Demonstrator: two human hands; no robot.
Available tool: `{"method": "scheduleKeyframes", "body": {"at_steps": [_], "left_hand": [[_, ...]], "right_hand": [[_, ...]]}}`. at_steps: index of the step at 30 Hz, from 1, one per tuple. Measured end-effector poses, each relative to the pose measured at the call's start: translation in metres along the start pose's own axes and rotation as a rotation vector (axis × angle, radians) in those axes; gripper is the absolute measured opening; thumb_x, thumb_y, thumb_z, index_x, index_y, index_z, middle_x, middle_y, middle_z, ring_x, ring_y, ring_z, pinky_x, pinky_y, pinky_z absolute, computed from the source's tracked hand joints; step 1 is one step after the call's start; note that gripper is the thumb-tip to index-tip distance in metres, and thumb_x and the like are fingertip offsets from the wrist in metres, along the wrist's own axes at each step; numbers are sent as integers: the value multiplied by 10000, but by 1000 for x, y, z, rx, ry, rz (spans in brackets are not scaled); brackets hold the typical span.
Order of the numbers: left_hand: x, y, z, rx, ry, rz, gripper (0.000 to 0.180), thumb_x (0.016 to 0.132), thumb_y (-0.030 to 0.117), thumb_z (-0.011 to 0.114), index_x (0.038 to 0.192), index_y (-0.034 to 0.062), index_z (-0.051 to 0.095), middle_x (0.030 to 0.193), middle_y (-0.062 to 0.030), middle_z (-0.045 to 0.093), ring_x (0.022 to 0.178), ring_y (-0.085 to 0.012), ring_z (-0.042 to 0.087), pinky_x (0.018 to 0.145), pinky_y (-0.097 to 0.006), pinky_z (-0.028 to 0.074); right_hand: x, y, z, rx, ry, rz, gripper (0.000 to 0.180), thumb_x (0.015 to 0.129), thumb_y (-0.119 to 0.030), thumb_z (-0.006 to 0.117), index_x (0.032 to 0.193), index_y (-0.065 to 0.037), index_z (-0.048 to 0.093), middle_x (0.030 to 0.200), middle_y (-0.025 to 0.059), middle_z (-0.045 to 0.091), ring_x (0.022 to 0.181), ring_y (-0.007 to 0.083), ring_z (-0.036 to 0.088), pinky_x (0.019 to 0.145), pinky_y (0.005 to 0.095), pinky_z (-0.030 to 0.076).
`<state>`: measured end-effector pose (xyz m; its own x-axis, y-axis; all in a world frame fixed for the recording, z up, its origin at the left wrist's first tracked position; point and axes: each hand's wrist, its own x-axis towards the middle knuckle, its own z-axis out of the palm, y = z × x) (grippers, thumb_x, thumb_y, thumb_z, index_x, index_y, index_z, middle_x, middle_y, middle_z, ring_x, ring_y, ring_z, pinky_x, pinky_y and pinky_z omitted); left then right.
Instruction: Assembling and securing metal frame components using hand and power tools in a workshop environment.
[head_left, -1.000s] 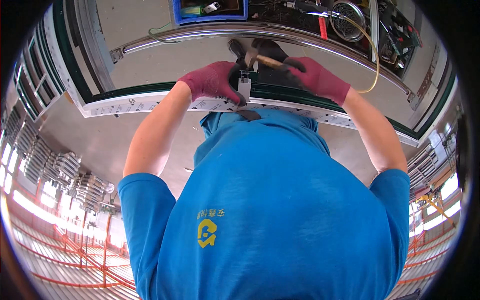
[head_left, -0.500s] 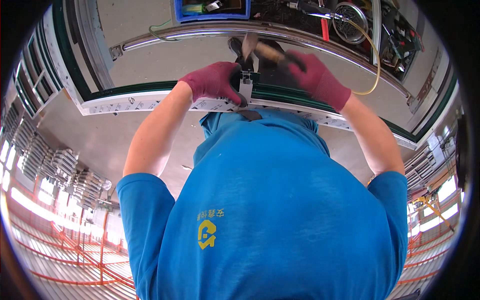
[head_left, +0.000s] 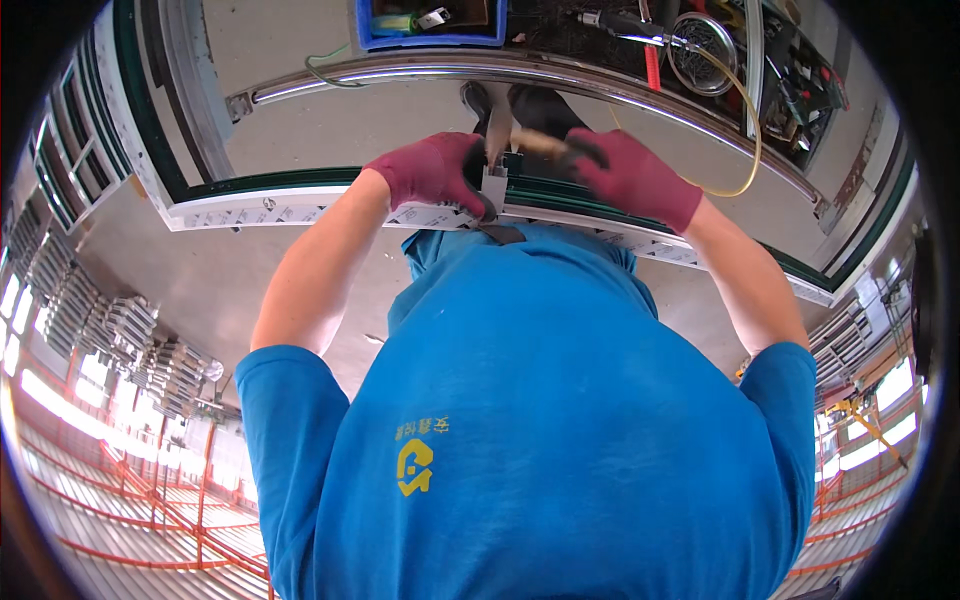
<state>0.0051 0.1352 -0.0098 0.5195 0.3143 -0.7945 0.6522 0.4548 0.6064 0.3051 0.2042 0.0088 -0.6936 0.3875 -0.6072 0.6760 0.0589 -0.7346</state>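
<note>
My left hand [head_left: 430, 172], in a maroon glove, pinches a small grey metal bracket [head_left: 494, 186] against a long white and green frame profile [head_left: 280, 205] that runs across in front of me. Just right of the bracket, my right hand [head_left: 632, 178], also gloved, is closed around a wooden-handled tool [head_left: 535, 142]. The handle points left over the bracket, and the tool's head is hidden. My blue shirt fills the lower part of the view, and my black shoes [head_left: 520, 105] show beyond the profile.
A blue bin [head_left: 430, 28] with small parts sits at the top beside a curved metal rail [head_left: 400, 75]. A yellow hose [head_left: 748, 150] and tools lie at the upper right. Stacked metal profiles [head_left: 130, 335] stand at the left, with red railings [head_left: 150, 500] lower down.
My right hand lifted the wooden-handled tool a little, then brought it back down by the bracket. The left hand stayed on the bracket.
</note>
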Motion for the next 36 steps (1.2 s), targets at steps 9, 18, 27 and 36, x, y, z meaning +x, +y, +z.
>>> {"method": "scheduleKeyframes", "body": {"at_steps": [9,18,27,36], "left_hand": [[-1,5,-7,10,-29,-12,848,671,340,955,1369,3,612,1261,-209,716,1160,-329,681,1051,-410,531],[1,4,-5,17,-25,-49,875,667,349,949,1391,0,601,1297,-235,701,1206,-349,670,1088,-418,512],[7,-12,3,65,-2,-29,994,637,403,964,1449,-5,563,1378,-247,660,1280,-373,633,1140,-432,479],[2,1,-6,68,-27,-33,1038,637,430,962,1475,-8,535,1404,-256,637,1293,-394,615,1142,-448,476]], "right_hand": [[6,-4,-15,-152,-123,-16,438,1023,-336,608,1342,-36,599,1074,230,701,959,388,683,859,391,545],[10,17,-20,380,15,157,368,1092,-271,584,1354,-16,624,1126,110,717,930,172,655,854,309,532],[25,31,-4,-31,74,-64,335,1066,-281,576,1226,-8,683,961,187,706,870,378,652,812,402,536],[37,22,-23,158,161,28,266,1074,-243,522,1117,-24,667,834,217,661,801,385,648,803,440,533]]}}
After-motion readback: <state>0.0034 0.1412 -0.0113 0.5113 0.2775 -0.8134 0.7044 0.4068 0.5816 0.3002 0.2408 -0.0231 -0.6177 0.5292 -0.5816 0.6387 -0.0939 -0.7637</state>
